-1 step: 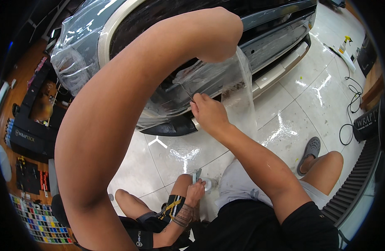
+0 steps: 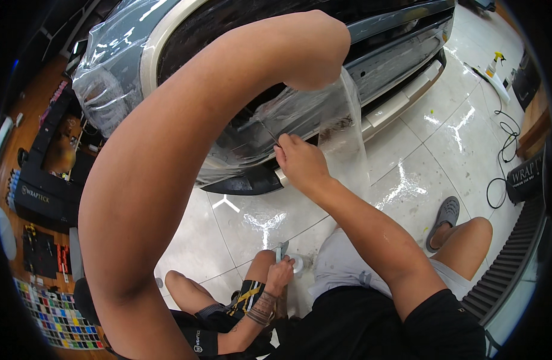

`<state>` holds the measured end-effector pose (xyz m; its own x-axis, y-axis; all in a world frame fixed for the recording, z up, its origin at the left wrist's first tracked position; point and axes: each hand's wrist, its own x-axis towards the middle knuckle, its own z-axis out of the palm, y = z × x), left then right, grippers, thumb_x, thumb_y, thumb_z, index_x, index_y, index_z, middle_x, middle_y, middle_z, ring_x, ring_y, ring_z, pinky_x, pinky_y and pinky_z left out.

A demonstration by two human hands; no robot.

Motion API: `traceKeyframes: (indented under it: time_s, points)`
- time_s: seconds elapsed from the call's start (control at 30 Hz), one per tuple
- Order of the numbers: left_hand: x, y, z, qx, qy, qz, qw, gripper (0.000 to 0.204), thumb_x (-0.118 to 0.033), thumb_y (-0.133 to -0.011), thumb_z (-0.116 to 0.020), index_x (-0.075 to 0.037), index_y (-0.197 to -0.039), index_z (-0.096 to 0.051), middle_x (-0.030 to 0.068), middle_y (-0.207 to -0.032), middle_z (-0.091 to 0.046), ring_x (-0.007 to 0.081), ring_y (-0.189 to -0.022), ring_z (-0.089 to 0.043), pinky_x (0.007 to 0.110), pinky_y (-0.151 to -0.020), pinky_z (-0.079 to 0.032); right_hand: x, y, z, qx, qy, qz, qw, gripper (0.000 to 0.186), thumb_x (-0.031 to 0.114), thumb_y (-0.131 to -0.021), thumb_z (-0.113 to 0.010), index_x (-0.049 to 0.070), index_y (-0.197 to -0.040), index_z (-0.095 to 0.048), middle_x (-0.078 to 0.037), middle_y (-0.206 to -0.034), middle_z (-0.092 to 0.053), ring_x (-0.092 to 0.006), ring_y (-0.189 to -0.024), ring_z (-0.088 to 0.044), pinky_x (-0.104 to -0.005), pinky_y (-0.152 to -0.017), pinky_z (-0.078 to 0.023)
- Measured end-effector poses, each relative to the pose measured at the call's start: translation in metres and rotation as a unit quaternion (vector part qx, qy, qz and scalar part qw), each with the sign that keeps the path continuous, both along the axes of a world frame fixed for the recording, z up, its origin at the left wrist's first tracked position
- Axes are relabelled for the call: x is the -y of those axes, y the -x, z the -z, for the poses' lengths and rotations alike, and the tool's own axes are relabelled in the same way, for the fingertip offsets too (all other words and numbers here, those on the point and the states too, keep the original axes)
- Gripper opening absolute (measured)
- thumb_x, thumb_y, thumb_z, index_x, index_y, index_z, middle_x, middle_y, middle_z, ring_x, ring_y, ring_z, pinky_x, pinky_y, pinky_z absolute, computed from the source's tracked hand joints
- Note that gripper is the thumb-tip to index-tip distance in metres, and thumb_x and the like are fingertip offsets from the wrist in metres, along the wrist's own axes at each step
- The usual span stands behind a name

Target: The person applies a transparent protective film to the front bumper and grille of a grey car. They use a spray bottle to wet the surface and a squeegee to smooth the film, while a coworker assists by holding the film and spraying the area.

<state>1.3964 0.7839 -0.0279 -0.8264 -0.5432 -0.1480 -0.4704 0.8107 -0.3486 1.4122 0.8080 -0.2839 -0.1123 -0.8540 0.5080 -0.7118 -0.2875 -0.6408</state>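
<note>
My left hand (image 2: 316,51) is closed high in front of the car's bumper, its fingers hidden from above. From beneath it a sheet of clear film (image 2: 343,108) hangs down, seemingly gripped there. Lower down, my right hand (image 2: 301,159) is curled with the fingertips pinched on a thin, dark, stick-like tool (image 2: 268,131), whose tip points up-left at the film-covered bumper. Its exact kind is too small to tell. The car (image 2: 402,57) has grey-blue and cream panels, with more loose, wrinkled film (image 2: 105,99) over its left corner. My left arm covers much of the front.
At lower left a co-worker crouches, their hand (image 2: 280,273) holding a pale tool beside a whitish container (image 2: 297,264). A spray bottle (image 2: 495,63) with a yellow head, a black cable (image 2: 508,141) and a black drum-shaped container (image 2: 526,177) are at right. A dark cart (image 2: 45,195) stands left.
Hardly anything differs. Both my hands have shifted very slightly to the right, still closed.
</note>
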Motion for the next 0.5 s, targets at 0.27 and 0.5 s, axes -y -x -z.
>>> traceKeyframes:
  time_s: [0.27,0.5]
  points:
    - [-0.014,-0.001,0.004,0.008,0.004,-0.017,1.0,0.022,-0.012,-0.085,-0.055,0.006,-0.078,-0.066,0.0179,-0.067,-0.059,0.0267,-0.06,-0.06,0.037,-0.058,-0.049,0.0,0.009,0.017,-0.057,0.034,0.01,0.998,0.013,0.018,-0.088,-0.057,0.007,-0.087,-0.051,-0.012,-0.078,-0.058,-0.0299,-0.072,-0.064,-0.041,-0.061,-0.053]
    - [-0.014,0.005,-0.014,0.058,-0.064,0.01,0.996,0.019,-0.004,-0.075,-0.058,0.005,-0.085,-0.071,0.0261,-0.086,-0.067,0.0364,-0.086,-0.067,0.04,-0.074,-0.053,0.003,0.019,0.029,-0.079,0.073,0.025,0.994,0.012,0.016,-0.085,-0.06,0.008,-0.084,-0.051,-0.009,-0.075,-0.056,-0.028,-0.069,-0.062,-0.0395,-0.058,-0.052]
